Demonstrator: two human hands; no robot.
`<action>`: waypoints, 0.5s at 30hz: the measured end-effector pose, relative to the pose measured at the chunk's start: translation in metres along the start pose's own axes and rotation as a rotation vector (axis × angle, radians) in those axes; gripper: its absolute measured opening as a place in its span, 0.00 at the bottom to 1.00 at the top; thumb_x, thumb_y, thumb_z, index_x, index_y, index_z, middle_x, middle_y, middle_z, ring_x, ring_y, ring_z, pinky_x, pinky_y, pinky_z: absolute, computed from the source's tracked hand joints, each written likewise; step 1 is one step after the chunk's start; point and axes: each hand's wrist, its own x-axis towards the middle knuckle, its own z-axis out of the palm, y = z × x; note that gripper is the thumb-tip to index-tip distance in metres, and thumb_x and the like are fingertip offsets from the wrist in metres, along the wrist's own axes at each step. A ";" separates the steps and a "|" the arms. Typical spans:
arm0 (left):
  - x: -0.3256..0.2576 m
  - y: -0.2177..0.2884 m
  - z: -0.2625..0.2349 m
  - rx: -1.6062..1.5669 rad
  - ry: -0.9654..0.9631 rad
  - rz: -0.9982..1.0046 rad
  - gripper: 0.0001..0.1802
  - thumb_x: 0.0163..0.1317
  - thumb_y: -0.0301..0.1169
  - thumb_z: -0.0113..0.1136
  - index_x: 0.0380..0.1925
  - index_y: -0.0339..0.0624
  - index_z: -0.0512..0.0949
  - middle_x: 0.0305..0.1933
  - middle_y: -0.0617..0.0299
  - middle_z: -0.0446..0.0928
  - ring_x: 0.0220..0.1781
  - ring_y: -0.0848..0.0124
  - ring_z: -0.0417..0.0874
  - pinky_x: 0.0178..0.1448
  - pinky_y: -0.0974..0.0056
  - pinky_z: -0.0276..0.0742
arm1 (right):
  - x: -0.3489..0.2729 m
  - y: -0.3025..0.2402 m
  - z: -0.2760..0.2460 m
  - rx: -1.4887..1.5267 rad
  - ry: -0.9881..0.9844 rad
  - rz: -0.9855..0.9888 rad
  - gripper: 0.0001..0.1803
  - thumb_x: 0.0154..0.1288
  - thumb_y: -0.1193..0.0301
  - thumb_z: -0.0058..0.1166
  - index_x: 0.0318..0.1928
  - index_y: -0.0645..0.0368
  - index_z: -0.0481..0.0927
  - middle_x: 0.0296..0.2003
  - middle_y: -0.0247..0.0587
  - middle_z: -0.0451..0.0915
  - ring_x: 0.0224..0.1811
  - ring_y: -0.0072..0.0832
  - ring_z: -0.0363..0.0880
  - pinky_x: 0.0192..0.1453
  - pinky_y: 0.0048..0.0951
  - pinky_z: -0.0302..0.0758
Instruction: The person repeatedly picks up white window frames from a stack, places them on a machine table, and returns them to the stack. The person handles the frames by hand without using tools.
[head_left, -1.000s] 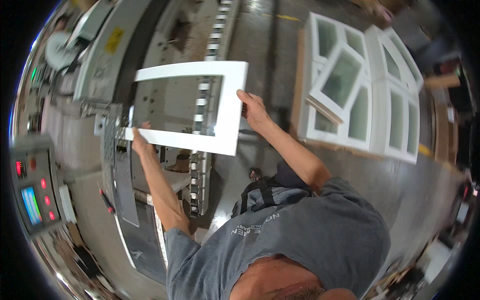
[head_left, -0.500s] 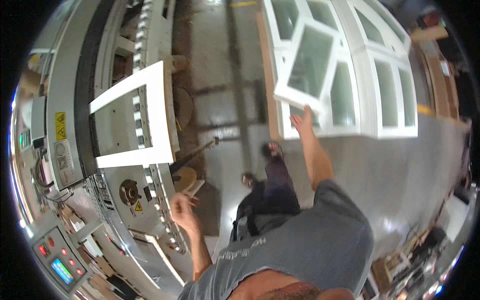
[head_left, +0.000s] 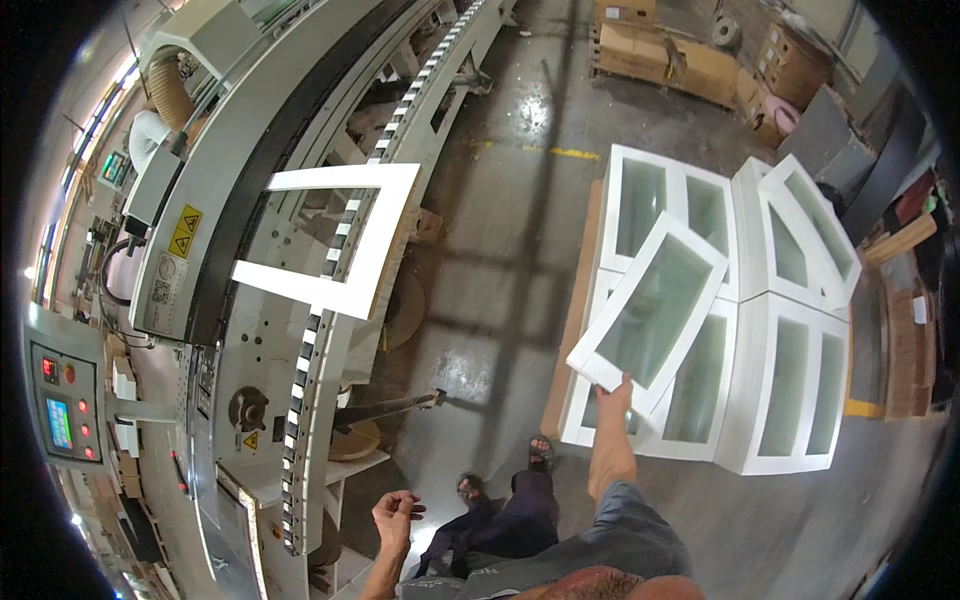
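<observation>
My right hand [head_left: 613,400] reaches to the stacks and grips the lower edge of a loose white frame [head_left: 648,247], which lies askew on top. Its opening shows greenish-grey, and the fingers are partly hidden at the frame's edge. My left hand [head_left: 397,512] hangs beside the machine bed with its fingers curled in and nothing visible in them. Another white frame [head_left: 393,205] lies across the machine [head_left: 215,265], its far side running under the long dark cover. Neither hand touches that one.
Stacked white frames [head_left: 842,385] stand on the right on a brown board [head_left: 567,372]. A control panel [head_left: 65,395] with lit buttons is at the left. A dark bar [head_left: 395,408] juts from the machine. Cardboard boxes [head_left: 650,62] lie at the far end.
My view has tilted up and shifted. My right hand, earlier with fingers spread at the top frame's lower edge, has closed on it. My left hand stays curled near the machine.
</observation>
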 end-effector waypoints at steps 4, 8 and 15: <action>0.000 0.004 0.016 0.024 -0.023 0.023 0.07 0.64 0.25 0.55 0.36 0.31 0.76 0.35 0.52 0.81 0.30 0.65 0.84 0.32 0.63 0.80 | -0.022 0.012 -0.024 0.053 -0.097 -0.101 0.18 0.63 0.62 0.58 0.49 0.58 0.75 0.46 0.43 0.79 0.45 0.42 0.80 0.42 0.47 0.79; 0.001 0.017 0.042 0.056 -0.117 0.054 0.08 0.64 0.27 0.56 0.36 0.31 0.76 0.35 0.52 0.81 0.31 0.65 0.85 0.32 0.64 0.80 | -0.061 0.002 -0.064 0.125 -0.133 -0.085 0.16 0.62 0.60 0.61 0.45 0.55 0.78 0.36 0.31 0.82 0.23 0.22 0.76 0.15 0.24 0.52; 0.010 0.015 0.075 0.049 -0.269 0.041 0.11 0.65 0.30 0.56 0.37 0.30 0.77 0.35 0.53 0.81 0.32 0.68 0.83 0.34 0.64 0.79 | -0.128 -0.060 -0.112 0.097 -0.453 -0.209 0.21 0.64 0.68 0.54 0.57 0.60 0.74 0.50 0.40 0.79 0.52 0.31 0.79 0.54 0.31 0.76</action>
